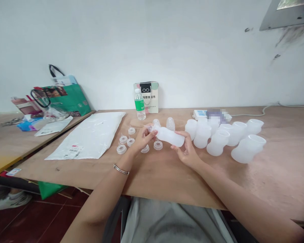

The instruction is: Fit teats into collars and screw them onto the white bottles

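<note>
A frosted white baby bottle [170, 136] lies tilted nearly sideways between my hands above the table. My right hand [186, 153] is closed around its base end, thumb below. At the neck end, my left hand [144, 137] pinches a clear nipple with its collar [150, 127], partly hidden by the fingers. Several clear nipple collars stand near my left hand, among them one collar [121, 149] at the left and another collar [158, 145] under the bottle. Clear domed caps [170, 124] stand just behind. Several open frosted bottles [218, 142] are grouped right of my right hand.
A white mailing bag [91, 135] lies flat on the left of the wooden table [162, 182]. Behind stand a water bottle [140, 106] and a paper bag [153, 98] against the wall. A green bag [73, 99] sits on the adjoining left table. A white cable [266, 109] runs back right.
</note>
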The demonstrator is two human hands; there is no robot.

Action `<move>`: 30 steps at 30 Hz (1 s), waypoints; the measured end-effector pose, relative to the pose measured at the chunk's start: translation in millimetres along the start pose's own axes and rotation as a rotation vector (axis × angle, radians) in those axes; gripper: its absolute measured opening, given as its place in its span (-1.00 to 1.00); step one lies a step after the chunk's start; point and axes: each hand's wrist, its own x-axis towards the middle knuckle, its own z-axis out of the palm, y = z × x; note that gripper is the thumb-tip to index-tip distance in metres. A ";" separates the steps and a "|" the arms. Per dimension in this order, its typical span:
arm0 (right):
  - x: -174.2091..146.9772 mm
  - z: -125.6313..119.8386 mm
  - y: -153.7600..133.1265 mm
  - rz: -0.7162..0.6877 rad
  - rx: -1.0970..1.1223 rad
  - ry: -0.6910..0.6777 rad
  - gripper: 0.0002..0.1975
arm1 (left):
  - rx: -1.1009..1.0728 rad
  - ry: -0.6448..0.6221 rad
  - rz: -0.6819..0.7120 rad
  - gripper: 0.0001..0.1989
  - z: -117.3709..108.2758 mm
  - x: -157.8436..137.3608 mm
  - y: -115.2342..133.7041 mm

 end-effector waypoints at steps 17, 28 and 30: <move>9.5 2.4 6.9 0.736 0.549 -0.116 -0.20 | 0.177 -0.211 0.064 -0.63 4.8 -4.8 7.9; 7.8 6.9 -1.1 0.316 0.431 0.276 -0.38 | 0.023 0.043 -0.031 -0.72 12.8 -0.6 6.7; 8.1 6.9 -4.5 0.241 0.393 0.219 -0.43 | -0.018 0.073 -0.044 -0.72 11.1 -0.7 8.7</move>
